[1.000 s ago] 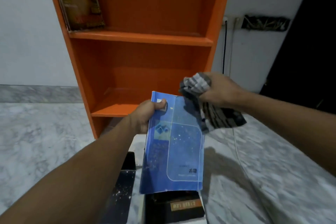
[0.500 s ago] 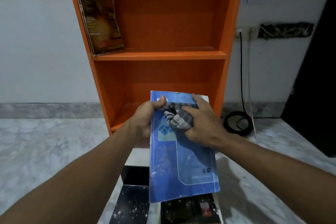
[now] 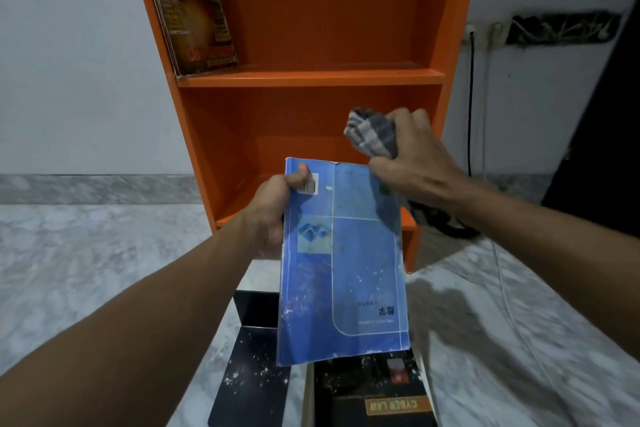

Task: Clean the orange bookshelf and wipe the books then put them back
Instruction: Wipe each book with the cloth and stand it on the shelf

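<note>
My left hand [image 3: 277, 204] grips a blue paperback book [image 3: 346, 274] by its upper left corner, thumb on the cover, and holds it up in front of the orange bookshelf [image 3: 311, 76]. White dust specks dot the cover. My right hand [image 3: 412, 156] clutches a bunched striped grey cloth [image 3: 372, 133] just above the book's upper right corner. A dark magazine [image 3: 194, 7] leans against the left wall of the upper shelf. The lower shelf behind the book shows nothing else.
On the marble floor below lie a dusty black bookend [image 3: 252, 367] and a dark book [image 3: 377, 395] labelled Cyber Law. A black cable [image 3: 470, 107] runs down the wall to a coil on the floor right of the shelf. A dark doorway [image 3: 609, 135] stands at far right.
My right hand with the cloth swept across the top of the cover and has now lifted off to the upper right. The left hand kept its hold on the book.
</note>
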